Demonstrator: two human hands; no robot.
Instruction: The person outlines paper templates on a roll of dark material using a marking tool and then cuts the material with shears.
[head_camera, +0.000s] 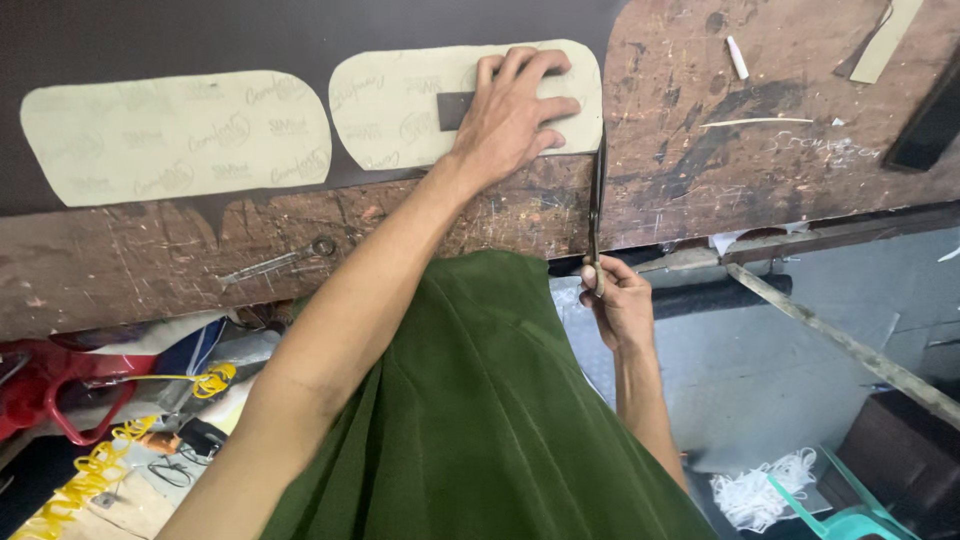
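My left hand presses flat on a pale cardboard pattern, which lies on a dark sheet spread over the worn wooden workbench. A small dark block sits under my fingers on that pattern. My right hand is below the bench edge and grips the handles of long scissors. The blades point up along the right edge of the pattern. A second, similar pattern lies to the left on the dark sheet.
A wrench rests on the bench front. A white chalk stick lies at the upper right. Below the bench are a red stool, a yellow coiled cable, a teal chair and white scraps.
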